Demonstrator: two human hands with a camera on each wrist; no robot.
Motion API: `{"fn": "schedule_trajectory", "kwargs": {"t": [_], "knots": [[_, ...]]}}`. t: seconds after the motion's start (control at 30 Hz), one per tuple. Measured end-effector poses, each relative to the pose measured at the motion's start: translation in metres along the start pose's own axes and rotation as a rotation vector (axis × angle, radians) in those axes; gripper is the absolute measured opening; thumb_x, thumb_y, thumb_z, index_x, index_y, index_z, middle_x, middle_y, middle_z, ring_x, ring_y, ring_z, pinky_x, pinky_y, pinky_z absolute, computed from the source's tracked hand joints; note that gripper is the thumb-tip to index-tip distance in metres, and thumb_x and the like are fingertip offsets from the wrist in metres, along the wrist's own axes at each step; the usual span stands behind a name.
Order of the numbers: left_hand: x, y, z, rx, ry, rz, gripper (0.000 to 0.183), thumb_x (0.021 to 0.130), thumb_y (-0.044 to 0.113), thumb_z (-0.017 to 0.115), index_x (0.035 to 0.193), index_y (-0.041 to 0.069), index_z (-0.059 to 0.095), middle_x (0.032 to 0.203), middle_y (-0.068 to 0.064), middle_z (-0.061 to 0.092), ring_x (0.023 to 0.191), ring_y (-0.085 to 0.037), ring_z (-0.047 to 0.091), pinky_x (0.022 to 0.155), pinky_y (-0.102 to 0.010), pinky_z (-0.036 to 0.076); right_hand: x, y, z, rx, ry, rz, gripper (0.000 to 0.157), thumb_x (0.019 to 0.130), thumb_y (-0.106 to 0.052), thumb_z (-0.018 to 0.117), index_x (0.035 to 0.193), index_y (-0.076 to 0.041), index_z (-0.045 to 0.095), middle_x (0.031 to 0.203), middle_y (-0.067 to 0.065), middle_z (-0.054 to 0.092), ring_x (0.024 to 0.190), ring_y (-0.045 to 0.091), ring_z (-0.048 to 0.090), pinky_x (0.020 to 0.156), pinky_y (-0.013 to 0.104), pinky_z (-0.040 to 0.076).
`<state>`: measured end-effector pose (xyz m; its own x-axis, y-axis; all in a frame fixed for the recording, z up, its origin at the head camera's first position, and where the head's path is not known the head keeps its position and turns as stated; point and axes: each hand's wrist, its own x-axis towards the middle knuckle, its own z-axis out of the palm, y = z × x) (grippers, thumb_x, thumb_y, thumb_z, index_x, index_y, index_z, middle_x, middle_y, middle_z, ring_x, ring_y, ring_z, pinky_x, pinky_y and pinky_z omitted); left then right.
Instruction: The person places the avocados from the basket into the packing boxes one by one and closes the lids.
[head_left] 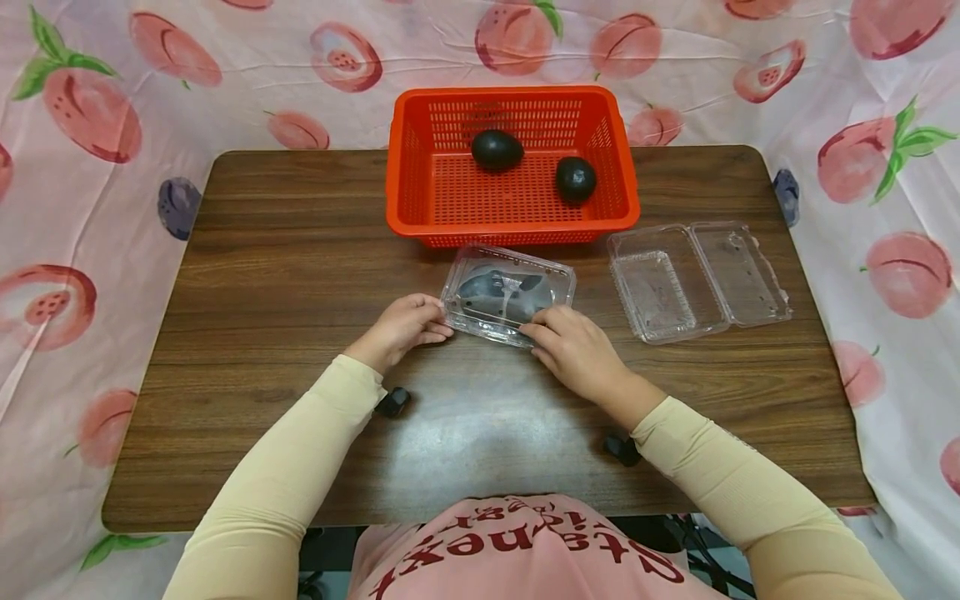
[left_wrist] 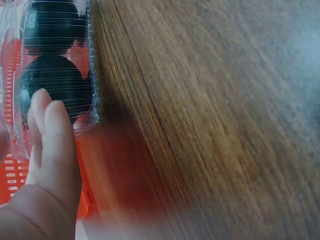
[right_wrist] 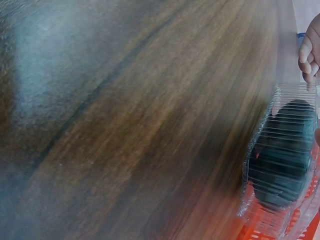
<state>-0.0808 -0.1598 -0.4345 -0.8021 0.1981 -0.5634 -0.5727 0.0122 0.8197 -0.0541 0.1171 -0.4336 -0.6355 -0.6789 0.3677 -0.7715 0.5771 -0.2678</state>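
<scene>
In front of the orange basket lies a closed clear plastic clamshell box (head_left: 506, 293), slightly turned. Dark green avocados (left_wrist: 52, 85) show through its ribbed wall and lid. At the box's left end, my left hand (head_left: 408, 327) holds the near corner, two fingers lying along the wall. My right hand (head_left: 576, 350) grips the near edge toward the right, fingertips over the lid rim. In the right wrist view only a sliver of that hand appears, and the left hand (right_wrist: 311, 52) shows beyond the box.
The orange plastic basket (head_left: 513, 229) stands at the table's back with two avocados (head_left: 497, 150) inside. Right of the held box, a second clear clamshell box (head_left: 697, 283) lies unfolded with nothing in it. Peach-patterned cloth (head_left: 262, 75) surrounds the brown wooden table (head_left: 300, 217).
</scene>
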Motion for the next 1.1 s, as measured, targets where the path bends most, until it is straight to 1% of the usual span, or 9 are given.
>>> {"fn": "schedule_trajectory", "kwargs": {"t": [0.2,0.27,0.33,0.53,0.63,0.8,0.9,1.1], "knots": [[0.001,0.000,0.001,-0.004,0.003,0.001,0.007,0.096,-0.004,0.041,0.097,0.000,0.047,0.077,-0.005,0.057,0.063,-0.010,0.063,0.066,-0.022,0.055,-0.003,0.000,0.001,-0.006,0.014,-0.020,0.033,0.080,-0.008,0.076,0.111,-0.003,0.068,0.107,0.013,0.062,0.101,0.029,0.058,0.089,0.041,0.049],[0.001,0.000,0.001,-0.002,0.004,0.005,0.007,0.096,-0.004,0.041,0.097,0.000,0.047,0.077,-0.005,0.057,0.063,-0.010,0.063,0.066,-0.023,0.055,-0.005,-0.002,0.000,0.005,0.031,-0.012,0.032,0.080,-0.009,0.076,0.111,-0.003,0.068,0.108,0.014,0.062,0.102,0.030,0.058,0.089,0.042,0.049],[0.001,0.000,0.001,-0.001,0.004,0.006,0.007,0.096,-0.004,0.042,0.096,0.000,0.048,0.077,-0.005,0.057,0.063,-0.010,0.063,0.066,-0.023,0.055,-0.008,-0.004,0.001,0.034,0.060,0.017,0.031,0.081,-0.010,0.076,0.110,-0.002,0.068,0.109,0.014,0.062,0.104,0.031,0.058,0.091,0.044,0.048],[0.001,-0.002,0.001,0.008,0.009,0.008,0.007,0.096,-0.003,0.042,0.096,0.000,0.048,0.078,-0.005,0.058,0.064,-0.010,0.063,0.067,-0.024,0.056,-0.021,-0.009,0.001,0.148,0.166,0.194,0.027,0.081,-0.006,0.076,0.106,-0.002,0.068,0.110,0.014,0.061,0.106,0.033,0.055,0.092,0.045,0.047],[0.001,-0.003,0.001,0.020,0.016,0.004,0.006,0.096,-0.002,0.042,0.097,0.001,0.048,0.079,-0.005,0.057,0.064,-0.010,0.063,0.068,-0.024,0.056,-0.026,-0.010,0.000,0.181,0.183,0.267,0.029,0.080,-0.005,0.076,0.108,-0.001,0.068,0.111,0.014,0.060,0.107,0.032,0.054,0.092,0.045,0.046],[0.000,-0.004,0.000,0.020,0.008,-0.002,0.005,0.097,-0.001,0.043,0.098,0.000,0.048,0.080,-0.006,0.057,0.065,-0.010,0.063,0.071,-0.025,0.056,-0.028,-0.011,-0.001,0.224,0.196,0.379,0.033,0.080,-0.006,0.077,0.110,0.000,0.066,0.115,0.015,0.059,0.108,0.033,0.052,0.091,0.045,0.045],[0.000,-0.005,0.000,0.014,-0.001,0.000,0.005,0.097,-0.001,0.043,0.097,0.000,0.048,0.080,-0.005,0.058,0.066,-0.010,0.064,0.071,-0.026,0.056,-0.028,-0.010,-0.002,0.248,0.193,0.450,0.038,0.079,-0.007,0.078,0.114,0.002,0.063,0.118,0.019,0.056,0.110,0.036,0.050,0.093,0.047,0.043],[-0.002,-0.006,0.001,0.021,-0.010,0.000,0.005,0.097,-0.002,0.043,0.097,0.000,0.047,0.080,-0.005,0.058,0.066,-0.010,0.064,0.073,-0.027,0.056,-0.027,-0.007,-0.004,0.329,0.116,0.622,0.049,0.082,-0.010,0.075,0.125,0.004,0.056,0.128,0.023,0.048,0.119,0.038,0.043,0.100,0.050,0.038]]}}
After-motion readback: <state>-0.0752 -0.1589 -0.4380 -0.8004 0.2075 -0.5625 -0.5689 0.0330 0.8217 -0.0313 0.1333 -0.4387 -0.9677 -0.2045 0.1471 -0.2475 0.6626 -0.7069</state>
